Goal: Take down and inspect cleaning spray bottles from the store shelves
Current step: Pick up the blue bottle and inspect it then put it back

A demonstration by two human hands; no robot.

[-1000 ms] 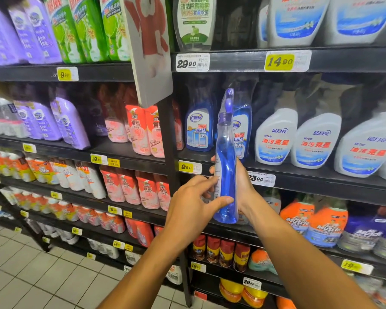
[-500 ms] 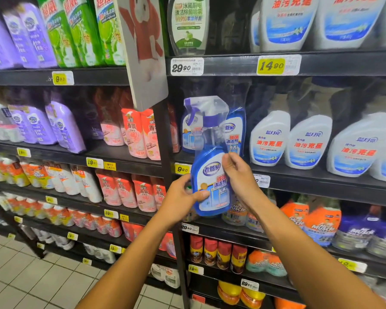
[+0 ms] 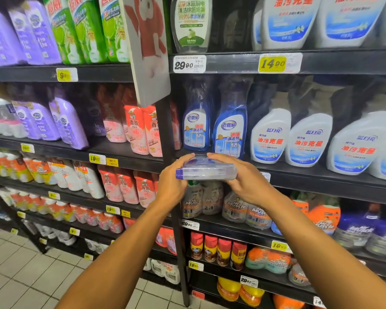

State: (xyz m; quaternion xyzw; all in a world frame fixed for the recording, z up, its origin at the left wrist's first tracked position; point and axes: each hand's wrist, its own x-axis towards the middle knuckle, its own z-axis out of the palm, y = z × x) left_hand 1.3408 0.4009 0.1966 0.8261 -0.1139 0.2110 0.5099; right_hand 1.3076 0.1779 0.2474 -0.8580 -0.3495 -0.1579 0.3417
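Note:
I hold a blue glass-cleaner spray bottle (image 3: pixel 206 171) tipped toward me, so only its plastic-wrapped trigger head shows, level with the middle shelf edge. My left hand (image 3: pixel 173 186) grips its left side and my right hand (image 3: pixel 241 181) grips its right side. The bottle's body is hidden behind the head and my hands. Two matching blue spray bottles (image 3: pixel 230 132) stand on the shelf just behind. White spray bottles (image 3: pixel 308 139) with red lettering stand to their right.
Black store shelves (image 3: pixel 299 175) run across the view, full of cleaners. A hanging cardboard sign (image 3: pixel 147 47) juts out at the upright post (image 3: pixel 176 241). Orange and grey spray bottles (image 3: pixel 234 208) fill the shelf below my hands. Tiled floor (image 3: pixel 20 275) lies at lower left.
The bottle was upright with its label toward me; it has tipped so its head points at me. Both hands shifted up to its sides.

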